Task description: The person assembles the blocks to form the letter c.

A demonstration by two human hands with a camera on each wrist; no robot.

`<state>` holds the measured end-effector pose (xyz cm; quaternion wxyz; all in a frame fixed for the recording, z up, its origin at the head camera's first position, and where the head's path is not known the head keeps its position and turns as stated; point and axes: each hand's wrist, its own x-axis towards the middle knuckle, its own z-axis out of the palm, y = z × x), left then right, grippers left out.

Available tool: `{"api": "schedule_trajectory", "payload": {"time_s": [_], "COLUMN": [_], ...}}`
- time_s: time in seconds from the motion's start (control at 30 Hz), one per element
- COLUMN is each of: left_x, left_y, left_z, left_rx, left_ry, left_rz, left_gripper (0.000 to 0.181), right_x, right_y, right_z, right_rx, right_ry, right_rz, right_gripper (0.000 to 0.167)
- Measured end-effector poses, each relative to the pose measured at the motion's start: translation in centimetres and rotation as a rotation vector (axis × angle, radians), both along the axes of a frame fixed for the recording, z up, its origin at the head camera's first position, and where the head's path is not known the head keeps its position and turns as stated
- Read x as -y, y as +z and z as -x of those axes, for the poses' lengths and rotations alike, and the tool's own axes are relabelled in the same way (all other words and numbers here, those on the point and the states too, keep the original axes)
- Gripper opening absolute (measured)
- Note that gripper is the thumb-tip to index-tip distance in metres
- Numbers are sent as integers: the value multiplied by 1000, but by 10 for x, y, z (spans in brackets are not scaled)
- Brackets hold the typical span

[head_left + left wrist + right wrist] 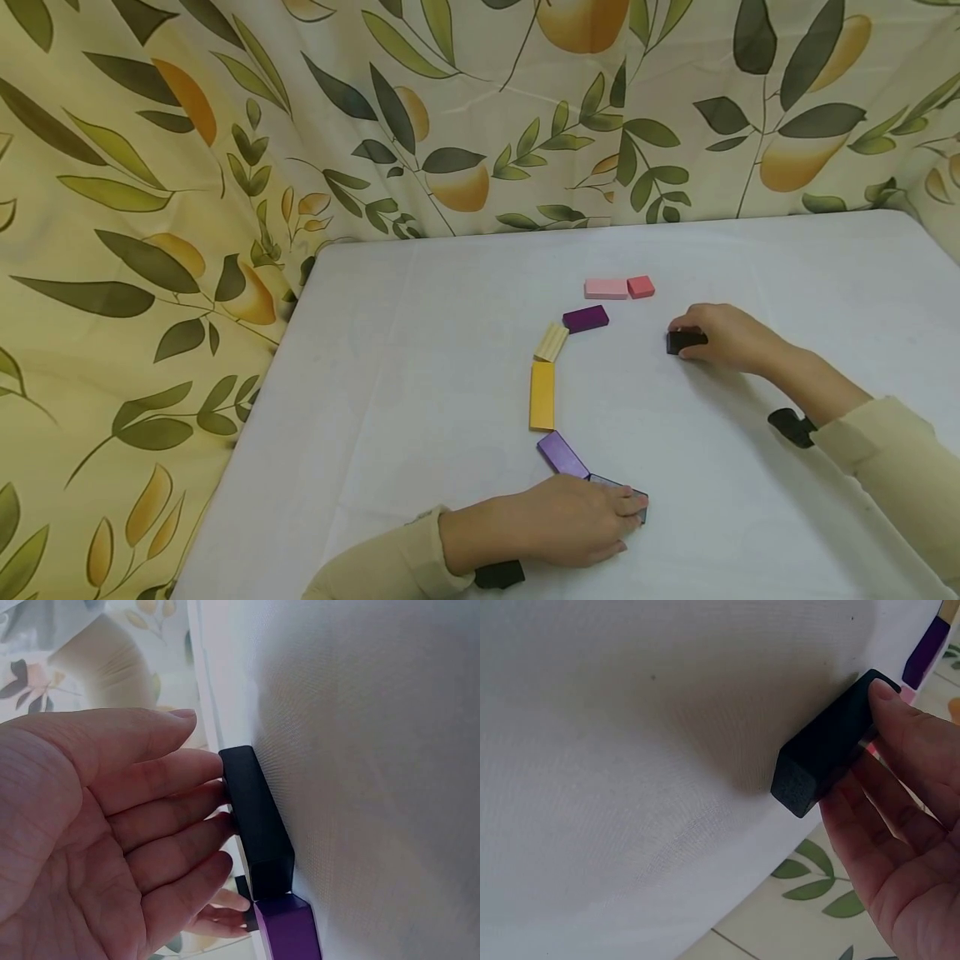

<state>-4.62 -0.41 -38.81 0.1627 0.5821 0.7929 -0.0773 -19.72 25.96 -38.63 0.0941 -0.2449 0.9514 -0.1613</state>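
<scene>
In the head view, my left hand lies over a dark greyish block at the near end of a curved row. The left wrist view has its fingers fairly straight, fingertips touching that block's side, thumb apart. A purple block adjoins the covered one. My right hand pinches a black block between thumb and fingers, to the right of the row. Seen from the right wrist, the black block is long and square-ended, close to the white cloth.
Farther along the curve come a yellow block, a cream ridged block and a dark purple block. Behind them lie a pink block and a red block. A white cloth covers the table; a patterned curtain hangs behind.
</scene>
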Motion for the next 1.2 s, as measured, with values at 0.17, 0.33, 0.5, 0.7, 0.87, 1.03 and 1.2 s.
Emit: {"api": "schedule_trajectory", "payload": {"time_s": [0.17,0.33,0.5,0.7,0.87,1.03,1.2], "left_x": [-1,0,0,0,-1,0,-1], "left_y": [0,0,0,0,0,0,1], "left_z": [0,1,1,1,1,0,1], "left_rx": [0,0,4,-1,-1,-7,-4], "left_ry": [0,1,2,2,5,4,3], "left_rz": [10,10,8,-1,5,0,4], "left_gripper": [41,41,41,40,41,41,41], "right_x": [0,1,3,5,5,7,9], "right_y": [-1,-1,-1,0,-1,-2,-1], "right_z": [-4,-8,-11,-21,-26,-28,-35], "right_rx": [-10,-20,-20,-24,-34,-33,-17], "right_ry": [8,19,15,23,35,33,32], "right_rz": [8,14,15,19,29,27,42], "right_gripper": [34,33,32,33,33,33,32]}}
